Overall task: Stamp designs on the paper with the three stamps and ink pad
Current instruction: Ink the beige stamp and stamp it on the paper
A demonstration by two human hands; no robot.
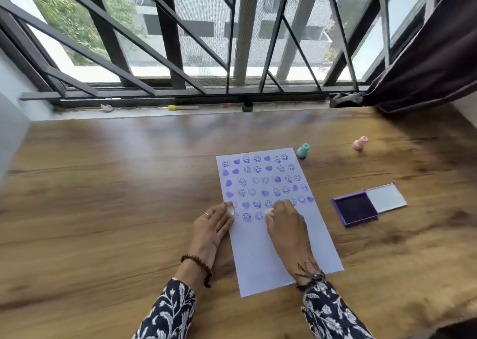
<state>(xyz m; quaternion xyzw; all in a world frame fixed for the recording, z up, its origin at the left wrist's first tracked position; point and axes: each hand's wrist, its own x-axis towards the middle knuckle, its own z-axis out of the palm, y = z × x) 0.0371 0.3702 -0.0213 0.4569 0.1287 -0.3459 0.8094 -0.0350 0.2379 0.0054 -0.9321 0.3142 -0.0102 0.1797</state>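
Five rows of purple prints fill the paper [271, 248]; the sixth is begun. My right hand [285, 225] presses a stamp [269, 211] down there, fingers closed on it; my left hand [213, 225] lies flat, steadying the sheet's edge.

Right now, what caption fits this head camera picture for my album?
Right hand presses a stamp on the paper of purple smileys and hearts while the left hand steadies it.
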